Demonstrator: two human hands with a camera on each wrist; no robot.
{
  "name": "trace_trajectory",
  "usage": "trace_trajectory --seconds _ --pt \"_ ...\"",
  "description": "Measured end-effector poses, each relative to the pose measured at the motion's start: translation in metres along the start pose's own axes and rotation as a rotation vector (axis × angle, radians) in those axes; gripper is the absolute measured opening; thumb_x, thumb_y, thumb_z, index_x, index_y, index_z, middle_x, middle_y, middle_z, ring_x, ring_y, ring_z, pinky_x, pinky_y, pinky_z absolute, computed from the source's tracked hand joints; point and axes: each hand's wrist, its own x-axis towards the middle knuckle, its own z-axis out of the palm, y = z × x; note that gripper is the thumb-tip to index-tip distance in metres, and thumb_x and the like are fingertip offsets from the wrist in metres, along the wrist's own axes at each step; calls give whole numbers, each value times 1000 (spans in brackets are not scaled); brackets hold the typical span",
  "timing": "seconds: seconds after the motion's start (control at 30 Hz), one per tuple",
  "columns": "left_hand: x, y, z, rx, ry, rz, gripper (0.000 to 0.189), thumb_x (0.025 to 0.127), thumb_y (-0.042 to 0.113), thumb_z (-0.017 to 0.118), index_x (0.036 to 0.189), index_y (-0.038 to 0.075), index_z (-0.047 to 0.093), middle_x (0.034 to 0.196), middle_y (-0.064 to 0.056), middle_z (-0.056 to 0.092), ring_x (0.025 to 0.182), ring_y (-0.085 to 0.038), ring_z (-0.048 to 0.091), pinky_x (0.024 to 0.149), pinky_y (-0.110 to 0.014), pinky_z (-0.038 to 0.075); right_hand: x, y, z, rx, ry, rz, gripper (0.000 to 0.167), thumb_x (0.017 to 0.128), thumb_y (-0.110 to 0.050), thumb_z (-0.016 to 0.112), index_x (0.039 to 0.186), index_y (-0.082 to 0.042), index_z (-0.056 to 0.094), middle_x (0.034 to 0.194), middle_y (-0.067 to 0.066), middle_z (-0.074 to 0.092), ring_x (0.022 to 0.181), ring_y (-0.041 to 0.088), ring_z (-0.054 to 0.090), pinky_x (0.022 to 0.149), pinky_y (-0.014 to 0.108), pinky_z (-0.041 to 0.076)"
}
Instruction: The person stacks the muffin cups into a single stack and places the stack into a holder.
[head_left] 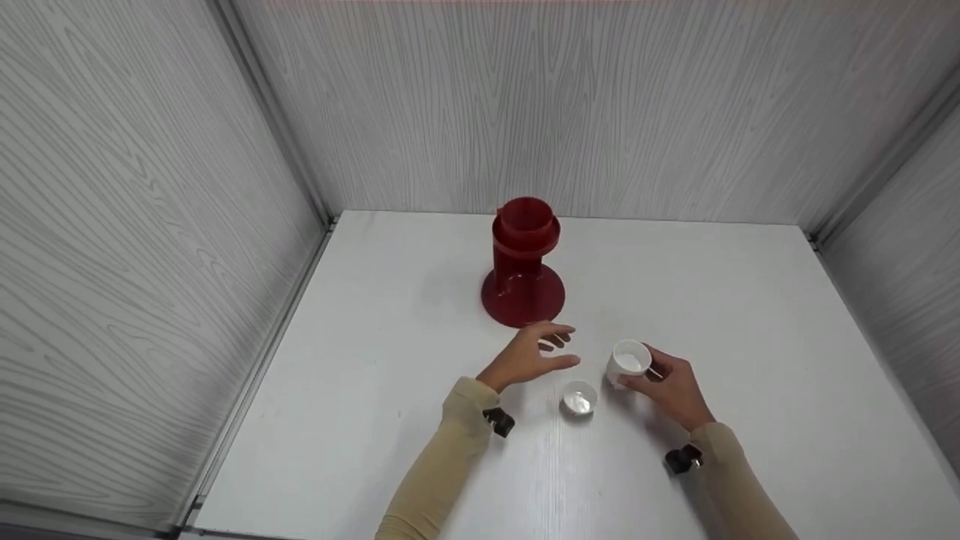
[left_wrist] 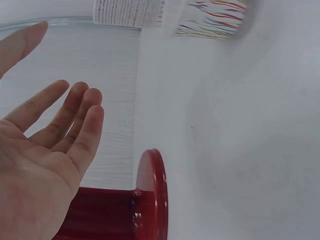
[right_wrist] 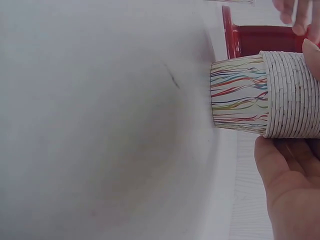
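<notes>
My right hand (head_left: 675,390) grips a stack of paper cups (right_wrist: 240,95) by its ribbed rims, thumb on one side and fingers on the other. Coloured wavy stripes cover the body of the end cup. In the head view the stack's white mouth (head_left: 631,356) faces up. To its left stands a small, round, cup-like thing (head_left: 580,398) with a shiny inside. My left hand (head_left: 529,358) hovers left of that small thing, fingers spread and thumb apart, holding nothing. Just beyond it stands a red stand (head_left: 523,296) with a round base, a column and a ring-shaped top.
All this is on a white table (head_left: 360,360). Grey wood-patterned panels stand behind it (head_left: 562,112) and along the left (head_left: 135,262) and right sides. A dark band with a small camera (head_left: 499,421) sits on my left wrist, another (head_left: 684,458) on my right.
</notes>
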Motion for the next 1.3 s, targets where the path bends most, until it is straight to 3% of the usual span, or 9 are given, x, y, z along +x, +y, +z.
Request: trace_trajectory --seconds 0.27,0.47,0.9,1.3 --pt "-21 -21 10 -18 -53 -61 75 87 37 84 148 6 54 139 -15 62 128 -27 62 112 -35 52 -1 4 0 11 -10 21 76 81 -30 89 147 -10 58 144 12 65 121 -9 60 102 9 48" --pt "-27 -27 23 50 -102 -86 82 80 39 90 149 10 55 139 -9 63 129 -22 62 112 -31 50 -1 2 0 5 -6 12 74 82 -28 89 147 -9 58 143 13 65 120 -9 60 100 8 49" --pt "-30 -26 34 53 -105 -104 84 75 30 94 147 10 56 136 -5 65 128 -20 62 113 -32 50 -1 0 1 49 -10 21 72 82 -24 89 146 -9 59 141 13 66 117 -9 62 100 10 50" --pt "-29 -24 36 26 -133 -109 66 77 23 93 137 14 65 129 2 69 116 -8 64 108 -28 52 0 3 0 63 -21 -12 71 82 -22 89 145 -7 59 142 14 65 118 -6 63 101 11 51"
